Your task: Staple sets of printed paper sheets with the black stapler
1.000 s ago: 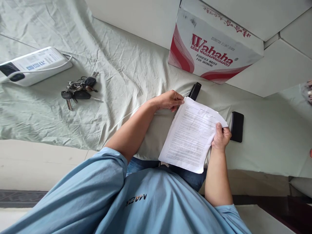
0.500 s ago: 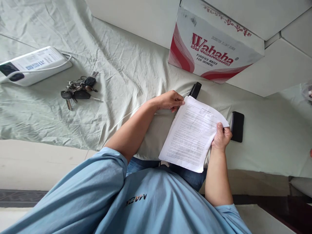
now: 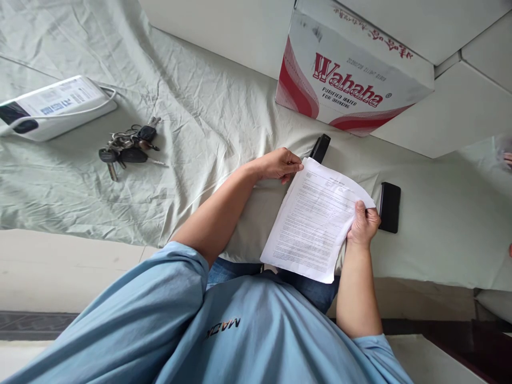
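Observation:
A small stack of printed paper sheets is held tilted over the near edge of the cloth-covered table, above my lap. My left hand pinches its upper left corner between thumb and fingers. On the right edge, near the upper right corner, my right hand grips the sheets with the thumb on top. Just beyond the top edge lies a black stapler-like object, partly hidden by the paper. A black smartphone rests flat right beside my right hand.
A Wahaha water carton stands at the back against white panels. On the left lie a bunch of keys and a white device with a cable. Wrinkled pale green cloth covers the table. Part of another person's hand shows at the right edge.
My hands and the paper sheets hold practically still. At the far right edge, a bit of another person's hand has come into view.

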`<state>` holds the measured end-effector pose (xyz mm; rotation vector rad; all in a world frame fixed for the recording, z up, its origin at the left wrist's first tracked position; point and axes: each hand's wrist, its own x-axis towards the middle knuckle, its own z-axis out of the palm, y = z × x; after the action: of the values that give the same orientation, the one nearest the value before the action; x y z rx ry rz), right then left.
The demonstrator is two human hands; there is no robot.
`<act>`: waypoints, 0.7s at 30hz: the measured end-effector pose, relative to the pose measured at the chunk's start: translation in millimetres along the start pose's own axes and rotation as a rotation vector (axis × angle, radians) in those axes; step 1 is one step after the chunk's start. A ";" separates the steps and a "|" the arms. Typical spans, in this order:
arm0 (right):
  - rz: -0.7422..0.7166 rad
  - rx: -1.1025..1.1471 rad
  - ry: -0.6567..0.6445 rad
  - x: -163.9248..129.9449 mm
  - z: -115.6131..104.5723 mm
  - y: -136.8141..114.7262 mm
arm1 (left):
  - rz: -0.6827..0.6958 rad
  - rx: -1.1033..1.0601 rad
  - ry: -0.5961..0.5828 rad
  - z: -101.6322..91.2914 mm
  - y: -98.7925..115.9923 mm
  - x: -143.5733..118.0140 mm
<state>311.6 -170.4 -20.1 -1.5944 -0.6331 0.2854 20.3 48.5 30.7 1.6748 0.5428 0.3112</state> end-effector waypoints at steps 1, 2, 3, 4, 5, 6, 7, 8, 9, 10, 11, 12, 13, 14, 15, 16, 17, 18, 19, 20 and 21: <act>0.000 -0.004 -0.003 -0.2 0.2 -0.4 | 0.000 0.006 0.002 0.3 0.3 0.2; -0.001 -0.006 -0.003 -0.4 0.4 -0.8 | -0.002 0.013 0.003 0.6 0.6 0.3; -0.002 -0.006 -0.002 -0.7 0.5 -1.3 | -0.005 0.020 0.006 0.9 0.8 0.4; -0.004 -0.007 0.001 -0.9 0.7 -1.6 | -0.008 0.026 0.009 1.3 1.1 0.4; -0.010 -0.012 0.004 -1.2 0.7 -1.9 | -0.009 0.031 0.014 1.5 1.3 0.2; -0.018 -0.021 0.010 -1.2 0.7 -1.9 | -0.009 0.034 0.018 1.7 1.6 0.0; -0.028 -0.031 0.021 -1.1 0.6 -1.7 | -0.009 0.034 0.022 1.8 1.9 -0.3; -0.038 -0.038 0.036 -0.8 0.5 -1.4 | -0.011 0.033 0.023 1.8 2.3 -0.6; -0.047 -0.038 0.056 -0.2 0.3 -0.8 | -0.015 0.030 0.023 1.7 2.8 -0.9; -0.054 -0.031 0.075 0.5 0.1 -0.1 | -0.021 0.027 0.024 1.7 3.4 -1.1; -0.057 -0.019 0.089 1.2 0.0 0.5 | -0.029 0.025 0.024 1.7 4.1 -1.2; -0.059 -0.008 0.096 1.9 0.0 1.1 | -0.037 0.024 0.025 1.7 4.7 -1.3; -0.059 -0.001 0.095 2.5 0.0 1.4 | -0.045 0.023 0.026 1.7 5.4 -1.3; -0.059 0.000 0.089 2.8 0.1 1.6 | -0.049 0.022 0.026 1.8 5.8 -1.2; -0.059 -0.003 0.084 2.9 0.2 1.5 | -0.051 0.021 0.026 1.9 6.0 -1.1; -0.057 -0.008 0.078 2.8 0.4 1.2 | -0.048 0.020 0.024 2.1 6.0 -1.0; -0.052 -0.013 0.072 2.6 0.5 0.9 | -0.044 0.018 0.021 2.2 5.6 -0.8; -0.047 -0.017 0.066 2.3 0.6 0.4 | -0.038 0.014 0.019 2.3 4.9 -0.6; -0.042 -0.017 0.061 2.0 0.7 0.0 | -0.034 0.011 0.017 2.4 4.1 -0.3; -0.039 -0.015 0.057 1.9 0.8 -0.5 | -0.032 0.008 0.016 2.5 3.0 0.0; -0.037 -0.010 0.054 1.8 0.8 -0.9 | -0.031 0.007 0.014 2.5 1.9 0.3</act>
<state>312.4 -168.7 -19.0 -1.5929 -0.6230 0.2111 22.1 46.4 32.1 1.6705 0.5800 0.2990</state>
